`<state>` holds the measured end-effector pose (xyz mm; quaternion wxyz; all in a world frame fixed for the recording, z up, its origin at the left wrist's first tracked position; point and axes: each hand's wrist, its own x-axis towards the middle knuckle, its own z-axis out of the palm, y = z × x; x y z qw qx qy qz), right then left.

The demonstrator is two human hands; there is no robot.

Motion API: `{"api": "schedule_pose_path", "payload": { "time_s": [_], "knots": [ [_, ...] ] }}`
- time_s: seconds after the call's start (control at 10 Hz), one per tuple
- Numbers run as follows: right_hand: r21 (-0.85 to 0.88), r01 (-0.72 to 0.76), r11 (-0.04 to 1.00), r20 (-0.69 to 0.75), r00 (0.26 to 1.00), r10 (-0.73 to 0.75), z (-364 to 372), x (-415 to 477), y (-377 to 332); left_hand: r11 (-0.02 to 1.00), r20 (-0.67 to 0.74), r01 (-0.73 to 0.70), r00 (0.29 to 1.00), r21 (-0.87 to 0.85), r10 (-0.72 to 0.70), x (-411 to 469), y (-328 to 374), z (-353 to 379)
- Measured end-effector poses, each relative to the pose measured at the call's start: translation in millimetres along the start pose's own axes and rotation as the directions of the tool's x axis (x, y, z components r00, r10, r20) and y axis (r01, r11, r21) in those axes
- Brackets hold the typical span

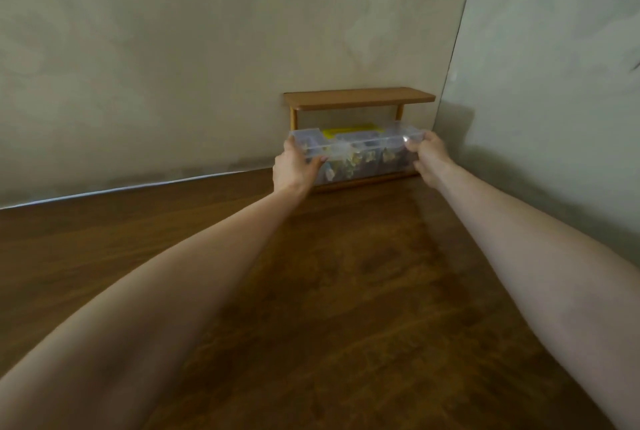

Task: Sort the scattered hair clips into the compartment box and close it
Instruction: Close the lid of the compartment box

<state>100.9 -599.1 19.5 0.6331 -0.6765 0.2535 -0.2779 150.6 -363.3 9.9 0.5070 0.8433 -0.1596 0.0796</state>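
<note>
Here, both bare forearms reach straight forward over the wooden table (pixel 346 291) toward its far right corner, so both hands sit at roughly equal range from the work. The left hand (pixel 294 169) grips the left end of the compartment box (pixel 377 142), with the thumb over the top edge and the fingers (pixel 318 161) curled across the front wall. The right hand (pixel 429 159) grips the right end, with its fingers wrapped over the upper corner. Neither hand is released, and both clasp the box. The box's long axis runs left to right, square to the forearms, with one hand at each short end. This is the controlling relation: any travel toward or away from the person should keep both ends level and moving together. The hair clips (pixel 351 161) show as pale shapes behind the clear front wall in several compartments, but their exact compartments are too blurred to assign. A yellow part (pixel 349 132) shows at the rear of the box. Whether it is a latch or a lid piece cannot be told, nor whether the lid is down. The box lies under the top board of a small wooden shelf (pixel 356 98), just above its base rail. Contact with the rail cannot be confirmed. The shelf stands against the wall (pixel 173 65).
</note>
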Motion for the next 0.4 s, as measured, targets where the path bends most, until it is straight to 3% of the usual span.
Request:
{"api": "schedule_pose_path", "payload": {
  "time_s": [0.2,0.3,0.4],
  "knots": [
    [0.024,-0.029,0.999,0.023,0.999,0.029,9.6,16.3,2.5,0.999,0.059,-0.026,0.998,-0.021,0.028,16.8,-3.4,6.7],
    [-0.091,-0.039,0.995,0.013,0.999,0.04,10.6,4.5,-6.1,0.998,0.123,0.006,0.992,-0.062,0.002,12.2,-2.8,-0.9],
    [-0.21,0.026,0.977,-0.114,0.992,-0.051,6.5,-30.6,-10.3,0.998,0.161,-0.017,0.987,-0.052,0.025,-21.1,0.3,-26.3]
  ]
}}
